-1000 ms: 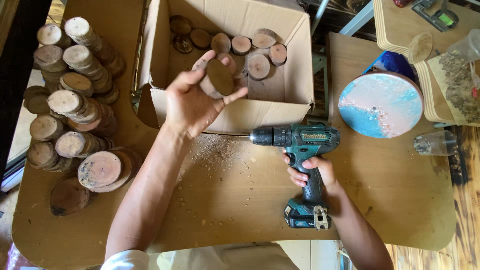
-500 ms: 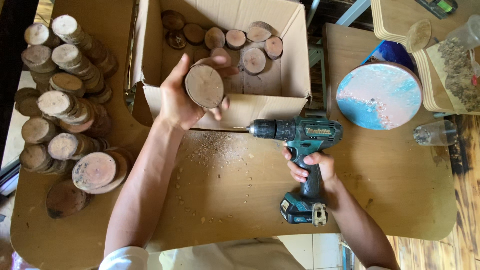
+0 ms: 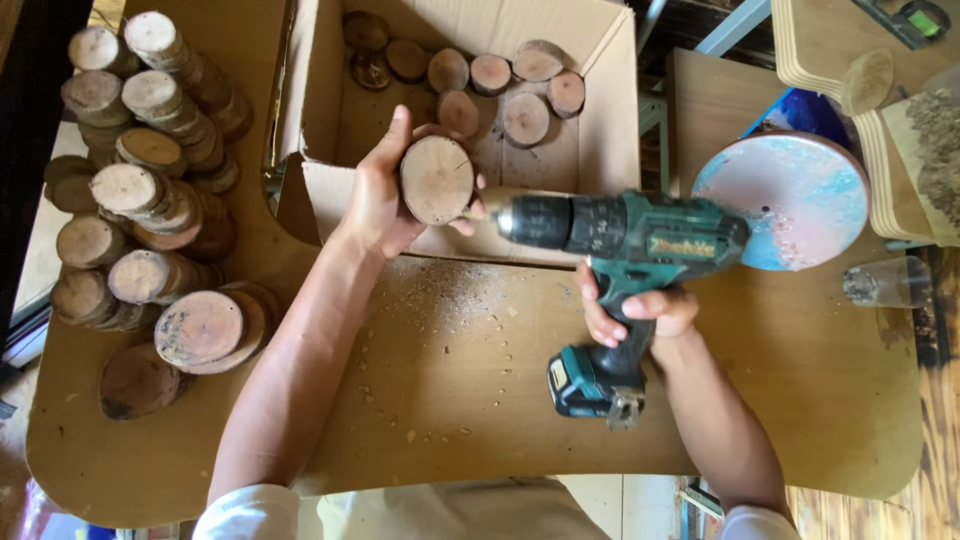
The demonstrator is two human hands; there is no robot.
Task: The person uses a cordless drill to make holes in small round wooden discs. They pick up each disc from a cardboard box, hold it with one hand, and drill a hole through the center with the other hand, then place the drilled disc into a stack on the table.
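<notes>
My left hand (image 3: 378,196) holds a round wood slice (image 3: 437,179) with its flat face up, just in front of an open cardboard box (image 3: 600,120). My right hand (image 3: 640,310) grips the handle of a teal cordless drill (image 3: 620,235). The drill's tip points left and sits right at the slice's right edge, by my fingertips. Sawdust (image 3: 450,300) lies scattered on the wooden table (image 3: 480,420) below them.
Several wood slices (image 3: 505,85) lie inside the box. Stacked rows of wood slices (image 3: 140,200) fill the table's left side. A round pink and blue disc (image 3: 790,195) stands at the right, with a clear cup (image 3: 885,283) lying beside it.
My left hand turned the slice face up and lowered it toward the drill. The drill rose and moved left until its tip reached the slice's edge.
</notes>
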